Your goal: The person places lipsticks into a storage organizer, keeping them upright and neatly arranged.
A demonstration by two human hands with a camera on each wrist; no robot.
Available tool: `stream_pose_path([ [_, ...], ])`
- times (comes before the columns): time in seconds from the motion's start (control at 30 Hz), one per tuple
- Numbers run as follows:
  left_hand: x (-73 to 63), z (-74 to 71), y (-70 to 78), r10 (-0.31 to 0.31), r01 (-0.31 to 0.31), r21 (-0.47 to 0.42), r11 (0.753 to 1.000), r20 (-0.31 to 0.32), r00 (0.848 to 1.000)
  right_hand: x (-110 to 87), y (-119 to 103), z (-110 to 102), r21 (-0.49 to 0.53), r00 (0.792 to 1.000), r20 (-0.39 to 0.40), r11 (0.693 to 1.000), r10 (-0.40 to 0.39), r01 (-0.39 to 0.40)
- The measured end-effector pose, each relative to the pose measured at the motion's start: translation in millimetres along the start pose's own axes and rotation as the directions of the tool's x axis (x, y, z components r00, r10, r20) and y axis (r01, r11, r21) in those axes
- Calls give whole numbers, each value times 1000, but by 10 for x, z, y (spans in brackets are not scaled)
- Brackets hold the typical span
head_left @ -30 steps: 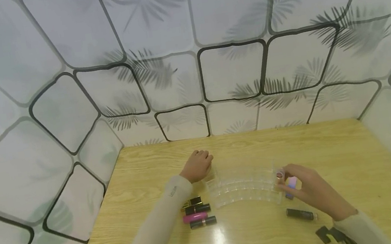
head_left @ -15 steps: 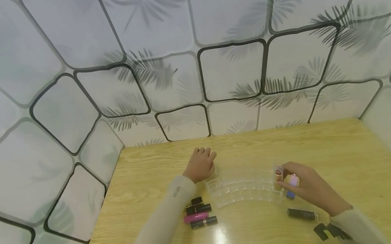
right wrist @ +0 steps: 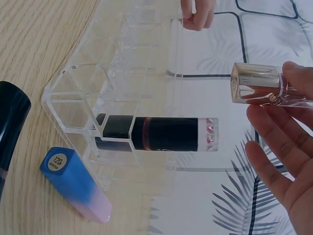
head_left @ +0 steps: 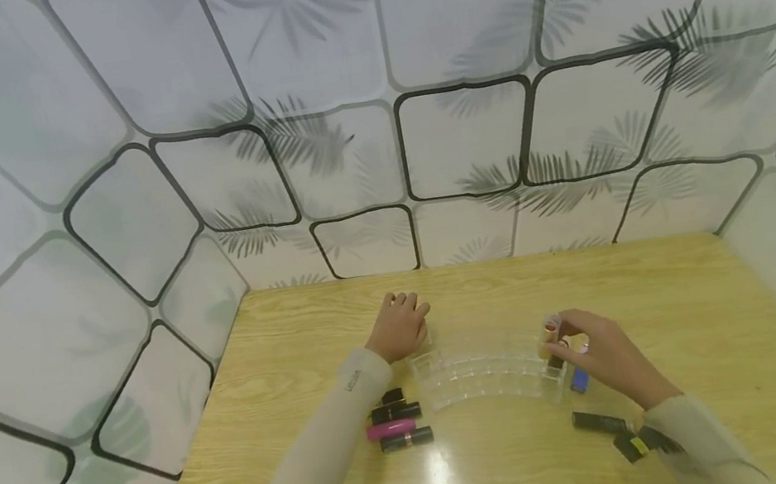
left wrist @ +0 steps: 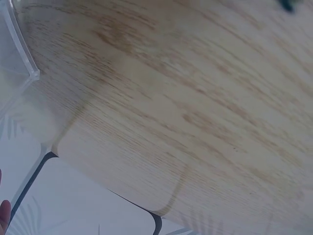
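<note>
My right hand (head_left: pixel 603 348) pinches a gold lipstick tube with a clear end (right wrist: pixel 259 84) between thumb and fingers. It holds the tube above the right end of a clear stepped organizer (head_left: pixel 478 369). In one end compartment a black lipstick with a clear, pink-flecked end (right wrist: pixel 171 133) stands upright. At the organizer's back left corner is my left hand (head_left: pixel 398 329), its fingers loosely bent. Nothing shows in its grasp, and whether it touches the organizer is unclear. Only a fingertip (left wrist: pixel 4 213) of it appears in the left wrist view.
Left of the organizer lie several lipsticks, including a pink tube (head_left: pixel 391 429) and a black tube (head_left: pixel 407 439). To its right are a blue-and-pink lipstick (head_left: pixel 579 379), a black tube (head_left: pixel 599 421) and black pieces (head_left: pixel 631 446). A patterned wall (head_left: pixel 459 139) borders the table.
My right hand has moved slightly left and up with the gold lipstick tube. Part of the black lipstick now shows below its fingers. My left hand has shifted slightly right and then stayed.
</note>
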State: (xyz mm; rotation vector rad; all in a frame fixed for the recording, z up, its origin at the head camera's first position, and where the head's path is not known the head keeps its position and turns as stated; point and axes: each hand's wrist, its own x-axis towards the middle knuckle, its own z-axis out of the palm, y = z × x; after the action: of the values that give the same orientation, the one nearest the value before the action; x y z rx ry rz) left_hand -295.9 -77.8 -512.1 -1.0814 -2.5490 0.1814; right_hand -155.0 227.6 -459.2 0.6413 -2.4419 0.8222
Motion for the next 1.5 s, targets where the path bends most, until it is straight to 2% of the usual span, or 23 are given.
stream_pose_path([
  [0.13,-1,11,2,-10,10,-6,1000,10,1000,18,47,58,24,1000,14,1000,19,-19],
  [0.4,-13,57,6,-16,16,-9,1000,-13,1000,-1,162,190,61,998,34,997,51,-53],
  [0.73,-23,48,16,-21,21,-1,1000,-22,1000,-43,202,294,104,992,89,990,88,-97],
  [0.9,-23,45,17,-21,21,-14,1000,-35,999,-53,231,344,94,989,111,989,102,-113],
  [1.13,-21,20,24,-31,31,-30,999,-5,1000,-70,234,365,42,982,131,989,132,-139],
  [1.27,-22,13,28,-35,36,-33,999,13,999,-82,231,369,48,972,168,984,163,-174],
  [1.5,-22,11,27,-43,43,-33,999,18,999,-84,247,393,61,968,184,980,173,-187],
])
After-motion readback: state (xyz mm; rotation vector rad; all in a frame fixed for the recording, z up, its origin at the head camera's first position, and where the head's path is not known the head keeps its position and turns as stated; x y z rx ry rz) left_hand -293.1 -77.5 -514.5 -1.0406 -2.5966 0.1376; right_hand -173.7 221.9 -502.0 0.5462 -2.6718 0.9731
